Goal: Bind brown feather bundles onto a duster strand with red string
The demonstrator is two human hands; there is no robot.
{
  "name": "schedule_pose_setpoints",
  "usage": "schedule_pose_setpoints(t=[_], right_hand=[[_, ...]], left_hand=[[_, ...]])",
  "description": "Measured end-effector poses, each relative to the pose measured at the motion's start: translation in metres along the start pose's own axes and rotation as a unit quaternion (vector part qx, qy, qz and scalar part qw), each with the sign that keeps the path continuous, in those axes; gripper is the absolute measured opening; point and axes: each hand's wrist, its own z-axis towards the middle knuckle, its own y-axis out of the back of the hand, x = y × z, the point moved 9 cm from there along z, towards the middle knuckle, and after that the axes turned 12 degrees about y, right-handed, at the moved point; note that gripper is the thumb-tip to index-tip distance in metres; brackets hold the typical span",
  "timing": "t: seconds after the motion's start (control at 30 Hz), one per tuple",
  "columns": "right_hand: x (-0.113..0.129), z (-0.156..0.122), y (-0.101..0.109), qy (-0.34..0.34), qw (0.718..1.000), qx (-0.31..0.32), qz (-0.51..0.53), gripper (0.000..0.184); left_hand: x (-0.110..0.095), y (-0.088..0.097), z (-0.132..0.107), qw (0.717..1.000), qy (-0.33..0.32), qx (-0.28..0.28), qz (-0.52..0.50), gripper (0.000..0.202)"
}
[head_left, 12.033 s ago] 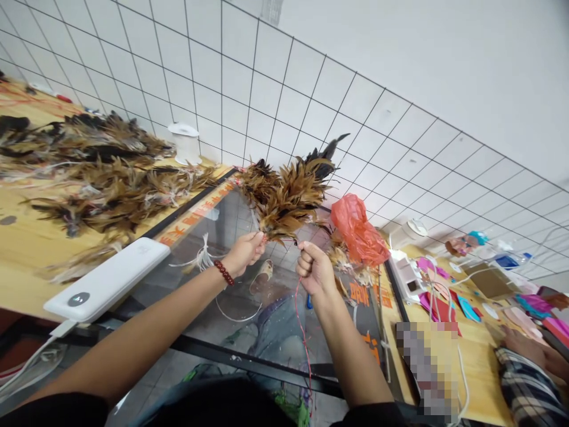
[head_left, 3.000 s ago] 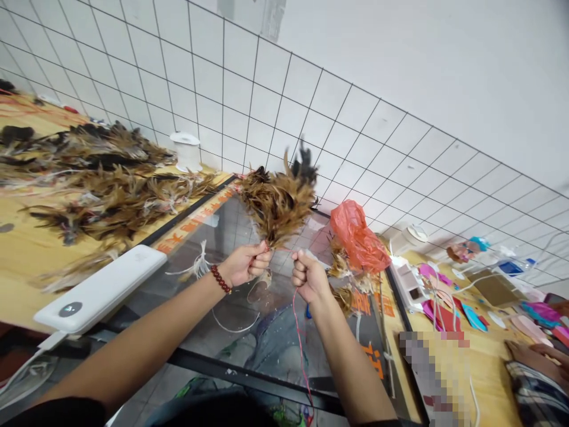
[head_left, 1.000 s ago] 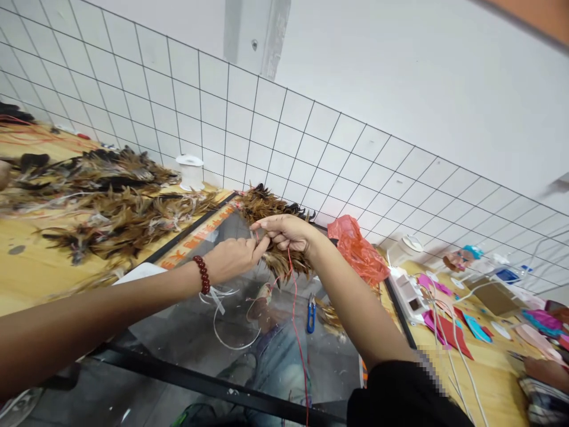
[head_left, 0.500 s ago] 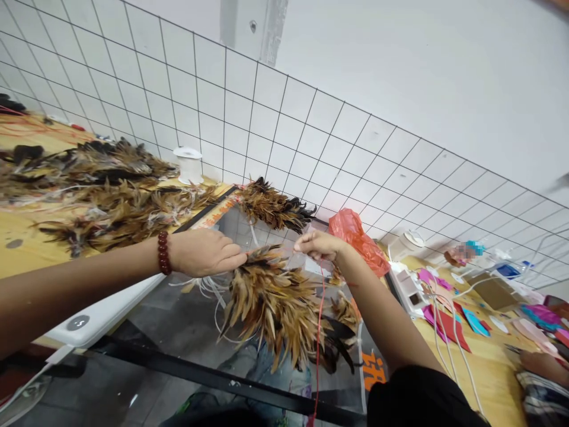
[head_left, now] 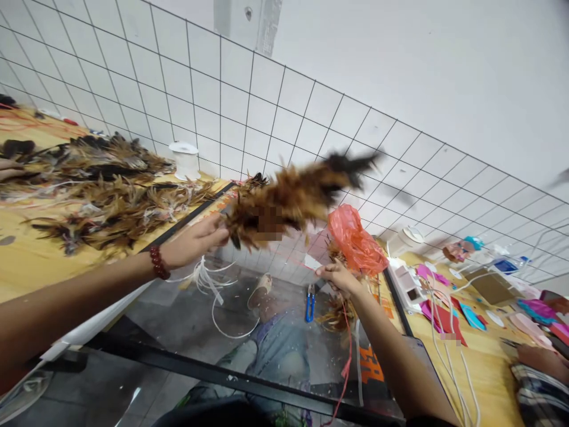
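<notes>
My left hand (head_left: 198,242), a beaded bracelet at its wrist, is closed on one end of a brown and black feather bundle (head_left: 288,198). The bundle is lifted above the glass tabletop (head_left: 178,332) and smeared by motion. Over the right half of the glass, my right hand (head_left: 340,277) pinches a red string (head_left: 349,338), which hangs down toward the front edge. A small white piece (head_left: 312,261) shows at its fingertips; whether it is held there I cannot tell. Blue-handled snips (head_left: 310,303) lie left of that hand, and loose brown feathers (head_left: 336,314) lie under it.
Feather bundles (head_left: 133,207) cover the wooden table at left, near a white spool (head_left: 184,160). White strands (head_left: 207,276) lie on the glass. A red plastic bag (head_left: 355,240) stands behind my right hand. At right are white cables (head_left: 448,362) and another person's hand (head_left: 540,359).
My left hand has moved left and swung the feather bundle up and away from the glass, uncovering the snips. My right hand has moved lower and to the right with the red string.
</notes>
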Motion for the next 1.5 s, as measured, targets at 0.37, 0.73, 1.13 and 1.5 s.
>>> schedule_pose_setpoints(t=[0.37, 0.73, 1.13, 1.5], right_hand=[[0.056, -0.083, 0.036, 0.086, 0.976, -0.145, 0.141, 0.042], [0.048, -0.133, 0.025, 0.091, 0.961, -0.211, 0.152, 0.040], [0.008, -0.196, 0.005, 0.051, 0.953, -0.259, 0.147, 0.037], [-0.009, -0.229, -0.060, 0.058, 0.966, -0.237, 0.090, 0.036]], left_hand=[[0.058, -0.047, 0.013, 0.886, 0.309, 0.082, -0.336, 0.027], [0.087, -0.072, 0.017, 0.927, 0.224, -0.004, -0.300, 0.025], [0.071, -0.094, 0.010, 0.883, 0.251, 0.041, -0.395, 0.020], [0.057, -0.110, 0.020, 0.908, 0.206, 0.006, -0.364, 0.024]])
